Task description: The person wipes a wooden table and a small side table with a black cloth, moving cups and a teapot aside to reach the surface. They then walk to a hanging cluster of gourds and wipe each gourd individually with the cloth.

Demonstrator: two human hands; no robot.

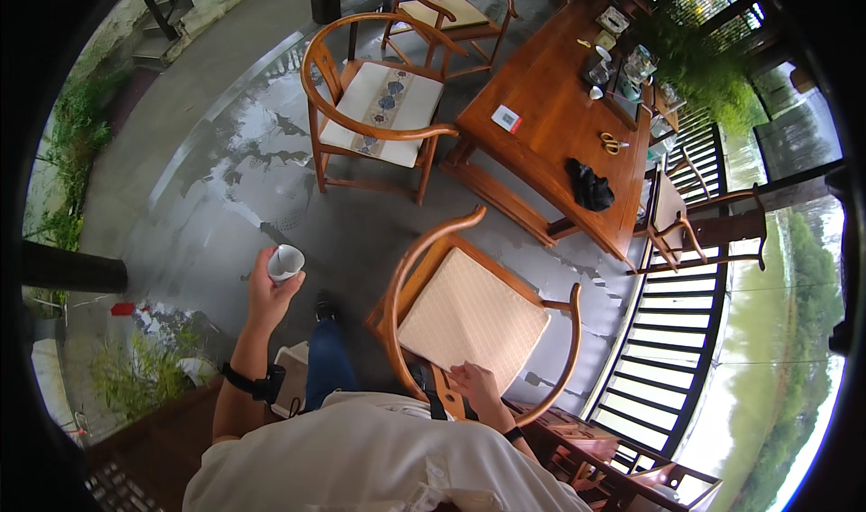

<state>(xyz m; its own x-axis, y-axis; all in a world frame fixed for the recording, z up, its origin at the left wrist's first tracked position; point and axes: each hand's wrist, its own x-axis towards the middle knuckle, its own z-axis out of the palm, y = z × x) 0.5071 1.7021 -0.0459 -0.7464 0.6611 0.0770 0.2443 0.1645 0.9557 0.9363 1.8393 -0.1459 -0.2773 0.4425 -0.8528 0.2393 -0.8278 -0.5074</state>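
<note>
My left hand holds a small white cup, its fingers and thumb wrapped around the sides, over the grey floor. The cup's inside faces the camera; whether anything is in it I cannot tell. My right hand is above the near edge of a beige seat cushion on a wooden armchair with a curved rail. Its fingers are bent, and I see nothing held in them. Dark bands circle both of my wrists.
Beyond the armchair stands a wooden table bearing scissors, a black cloth-like item, a printed card and glassware. Another armchair stands ahead. A black railing runs along the right; a dark post is at left.
</note>
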